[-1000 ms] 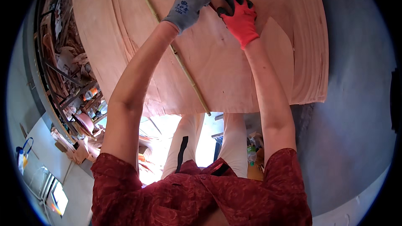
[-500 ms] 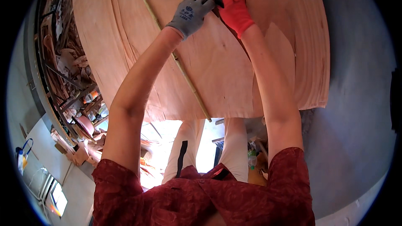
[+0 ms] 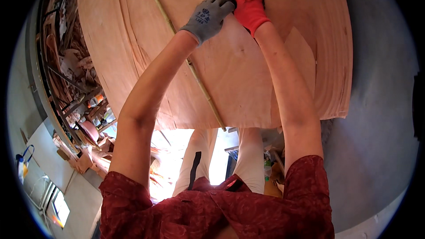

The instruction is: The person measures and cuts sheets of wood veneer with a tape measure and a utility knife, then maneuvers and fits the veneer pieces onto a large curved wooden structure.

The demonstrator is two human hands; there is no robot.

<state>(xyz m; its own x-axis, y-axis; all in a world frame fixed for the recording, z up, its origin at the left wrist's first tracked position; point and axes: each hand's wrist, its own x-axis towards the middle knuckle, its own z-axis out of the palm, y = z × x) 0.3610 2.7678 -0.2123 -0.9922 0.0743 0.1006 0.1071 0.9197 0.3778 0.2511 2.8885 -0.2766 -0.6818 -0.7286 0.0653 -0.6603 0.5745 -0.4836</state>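
Note:
Large thin sheets of wood veneer [image 3: 239,75] lie spread in front of me, with a long seam running through them. My left hand [image 3: 209,17], in a grey glove, has its fingers curled together on a sheet's edge at this seam. Just right of it, touching or nearly so, my right hand [image 3: 249,7] wears a red glove with black fingers. Its fingers are bent onto the veneer at the same seam, and the fingertips are partly hidden. A thin bamboo stick [image 3: 201,84] lies lengthwise across the veneer, left of both hands.
A rack [image 3: 75,88] heaped with veneer scraps stands along the left. More scraps lie below the sheets' near edge, around my legs. A loose veneer piece [image 3: 301,50] lies beside my right forearm. Grey floor [image 3: 376,128] stretches along the right.
Both hands have shifted slightly right along the seam. The dark gap between the veneer edges below my hands looks narrower now.

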